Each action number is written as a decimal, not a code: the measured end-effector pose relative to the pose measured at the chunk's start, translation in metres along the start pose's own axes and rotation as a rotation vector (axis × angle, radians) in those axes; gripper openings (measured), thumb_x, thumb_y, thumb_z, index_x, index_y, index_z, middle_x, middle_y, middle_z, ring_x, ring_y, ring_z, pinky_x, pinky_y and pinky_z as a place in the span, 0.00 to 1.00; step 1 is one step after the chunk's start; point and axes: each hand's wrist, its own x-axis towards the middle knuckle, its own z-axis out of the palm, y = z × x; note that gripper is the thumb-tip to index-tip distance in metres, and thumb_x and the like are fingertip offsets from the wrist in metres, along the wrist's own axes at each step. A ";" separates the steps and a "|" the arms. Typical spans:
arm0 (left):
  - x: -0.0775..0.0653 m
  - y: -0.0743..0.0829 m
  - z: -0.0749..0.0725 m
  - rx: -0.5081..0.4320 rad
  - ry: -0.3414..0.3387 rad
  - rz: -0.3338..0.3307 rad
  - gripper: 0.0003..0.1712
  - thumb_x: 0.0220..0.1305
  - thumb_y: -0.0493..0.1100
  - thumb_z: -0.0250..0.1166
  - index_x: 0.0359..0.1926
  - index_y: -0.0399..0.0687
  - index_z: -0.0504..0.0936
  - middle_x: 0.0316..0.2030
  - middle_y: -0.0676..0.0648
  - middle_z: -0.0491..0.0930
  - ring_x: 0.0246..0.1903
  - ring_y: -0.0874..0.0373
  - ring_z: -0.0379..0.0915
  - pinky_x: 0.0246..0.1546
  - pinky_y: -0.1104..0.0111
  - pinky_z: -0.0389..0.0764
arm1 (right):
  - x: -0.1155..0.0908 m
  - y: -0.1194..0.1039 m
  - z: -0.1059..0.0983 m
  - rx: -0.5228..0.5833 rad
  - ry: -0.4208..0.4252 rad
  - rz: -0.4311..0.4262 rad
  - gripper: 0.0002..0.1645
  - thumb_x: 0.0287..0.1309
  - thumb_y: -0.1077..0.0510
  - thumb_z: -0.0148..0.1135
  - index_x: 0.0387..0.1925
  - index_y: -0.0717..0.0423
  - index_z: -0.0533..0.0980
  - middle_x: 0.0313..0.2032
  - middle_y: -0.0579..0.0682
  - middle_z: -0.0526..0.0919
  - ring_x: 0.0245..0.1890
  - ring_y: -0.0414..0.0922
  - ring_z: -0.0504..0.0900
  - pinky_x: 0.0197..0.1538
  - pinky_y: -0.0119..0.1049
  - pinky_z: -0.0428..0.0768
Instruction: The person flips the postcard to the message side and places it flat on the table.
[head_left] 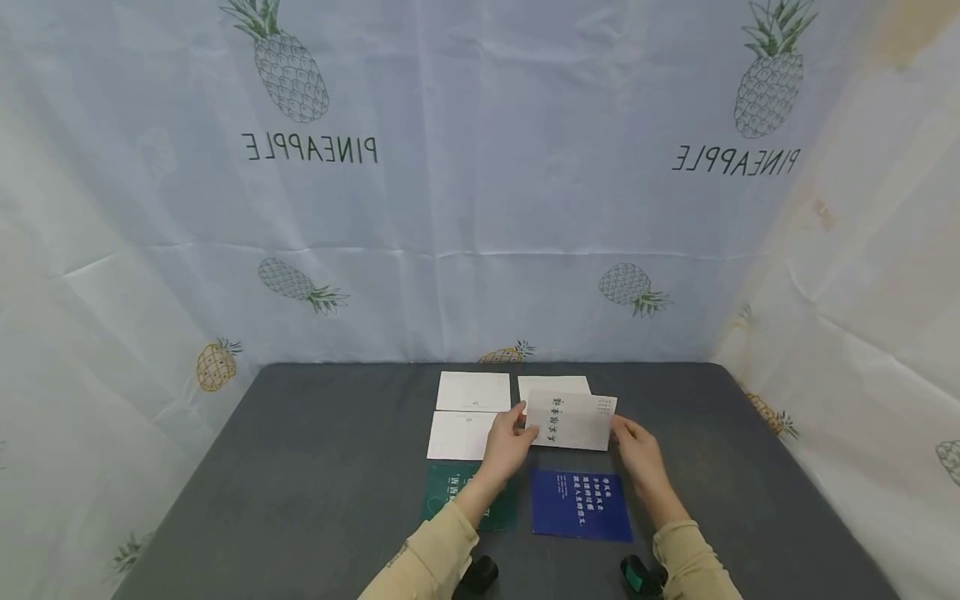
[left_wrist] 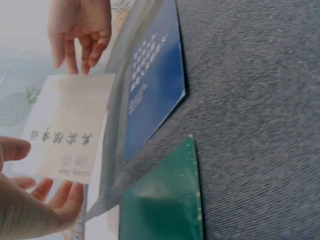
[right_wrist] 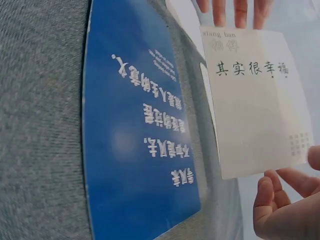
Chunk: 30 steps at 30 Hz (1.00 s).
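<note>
A white card (head_left: pixel 573 429) printed with dark Chinese characters is held up off the table between both hands. My left hand (head_left: pixel 506 442) grips its left edge, thumb toward me and fingers at the edge. On the opposite edge, my right hand (head_left: pixel 637 450) pinches the card between thumb and fingers. In the right wrist view the printed side of the card (right_wrist: pixel 257 115) shows small lettering near one corner. Just below the held card lies a blue card (head_left: pixel 581 504) with white writing. A green card (head_left: pixel 497 510) lies beside it, partly covered by my left forearm.
Two white cards, an upper one (head_left: pixel 474 390) and a lower one (head_left: pixel 461 435), lie at the left of the layout. Another white card (head_left: pixel 553 384) lies partly hidden behind the held one. The dark grey table (head_left: pixel 322 500) meets a pineapple-print curtain (head_left: pixel 465 208) at the back.
</note>
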 end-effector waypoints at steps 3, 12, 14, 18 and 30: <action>0.001 0.003 -0.001 0.006 0.017 0.024 0.27 0.62 0.41 0.60 0.62 0.37 0.69 0.46 0.37 0.73 0.46 0.46 0.77 0.43 0.62 0.79 | -0.002 -0.004 -0.001 0.018 0.034 -0.005 0.42 0.67 0.35 0.34 0.61 0.68 0.65 0.57 0.68 0.70 0.56 0.57 0.71 0.58 0.47 0.70; 0.000 0.006 0.000 0.009 0.050 -0.013 0.31 0.68 0.58 0.50 0.59 0.40 0.73 0.57 0.42 0.76 0.57 0.45 0.72 0.56 0.54 0.72 | -0.007 -0.009 -0.003 0.037 0.060 -0.008 0.46 0.62 0.29 0.34 0.61 0.63 0.67 0.57 0.65 0.73 0.52 0.54 0.75 0.56 0.46 0.71; 0.001 0.005 0.001 0.021 0.063 -0.014 0.31 0.68 0.60 0.48 0.57 0.40 0.75 0.57 0.43 0.76 0.58 0.46 0.72 0.57 0.54 0.71 | -0.006 -0.008 -0.003 0.047 0.081 0.007 0.45 0.61 0.29 0.40 0.59 0.63 0.69 0.52 0.62 0.78 0.47 0.49 0.77 0.51 0.42 0.73; 0.002 0.000 0.000 0.049 0.069 0.002 0.29 0.67 0.59 0.51 0.52 0.41 0.79 0.52 0.43 0.80 0.53 0.46 0.76 0.53 0.55 0.74 | -0.005 -0.003 -0.002 0.061 0.103 0.035 0.37 0.61 0.37 0.51 0.59 0.60 0.71 0.49 0.55 0.80 0.36 0.33 0.76 0.40 0.29 0.72; 0.005 -0.017 0.001 0.069 0.097 0.021 0.24 0.50 0.37 0.69 0.50 0.34 0.79 0.32 0.41 0.83 0.32 0.55 0.80 0.32 0.71 0.79 | -0.001 0.005 0.001 0.065 0.059 -0.024 0.29 0.55 0.62 0.62 0.58 0.67 0.70 0.45 0.58 0.81 0.30 0.24 0.72 0.36 0.19 0.73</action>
